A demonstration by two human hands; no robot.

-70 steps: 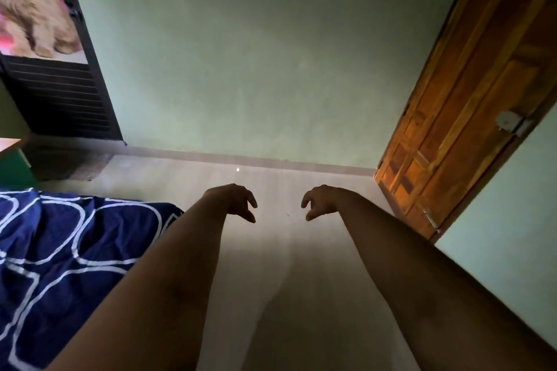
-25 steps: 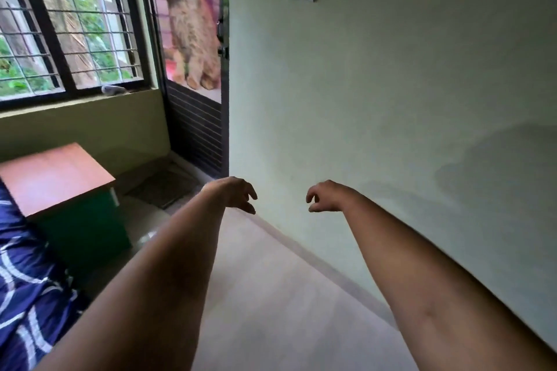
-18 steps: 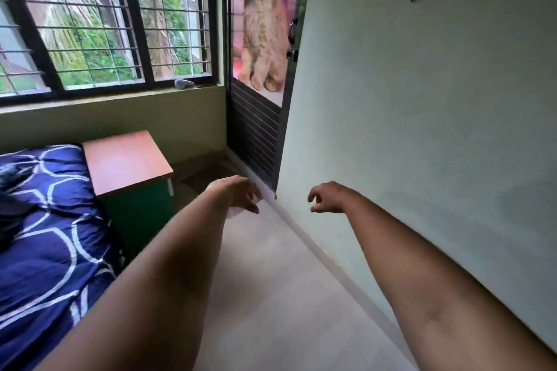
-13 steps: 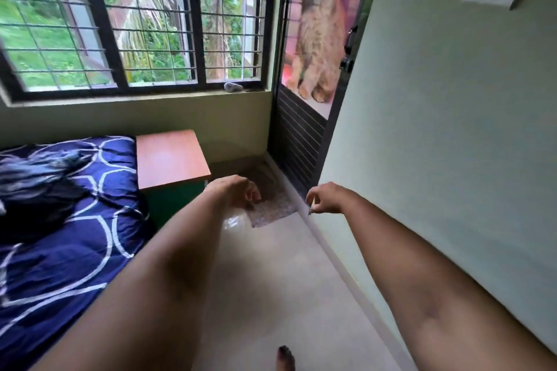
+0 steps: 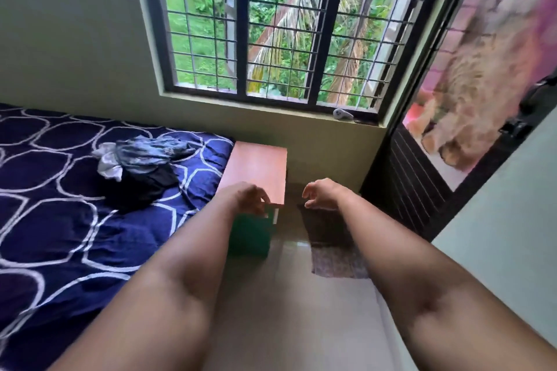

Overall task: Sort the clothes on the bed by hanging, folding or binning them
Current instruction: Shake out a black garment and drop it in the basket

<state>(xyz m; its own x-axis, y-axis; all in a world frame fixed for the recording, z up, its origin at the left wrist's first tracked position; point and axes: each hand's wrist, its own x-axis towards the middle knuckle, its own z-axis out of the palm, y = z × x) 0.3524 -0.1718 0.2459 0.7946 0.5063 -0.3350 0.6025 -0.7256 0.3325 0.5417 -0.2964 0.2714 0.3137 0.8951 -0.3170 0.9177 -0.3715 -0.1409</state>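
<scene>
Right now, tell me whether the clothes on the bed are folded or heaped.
Heaped, not folded: the clothes lie crumpled together on the bed, grey-blue fabric over black, white beside.

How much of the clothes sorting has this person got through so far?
Nothing looks done yet: the clothes lie in one crumpled heap on the bed. Nothing is in hand: the left hand and right hand are empty, fingers loosely curled, away from the heap. Every piece is left to hang, fold or bin; no hanger or bin shows.
</scene>
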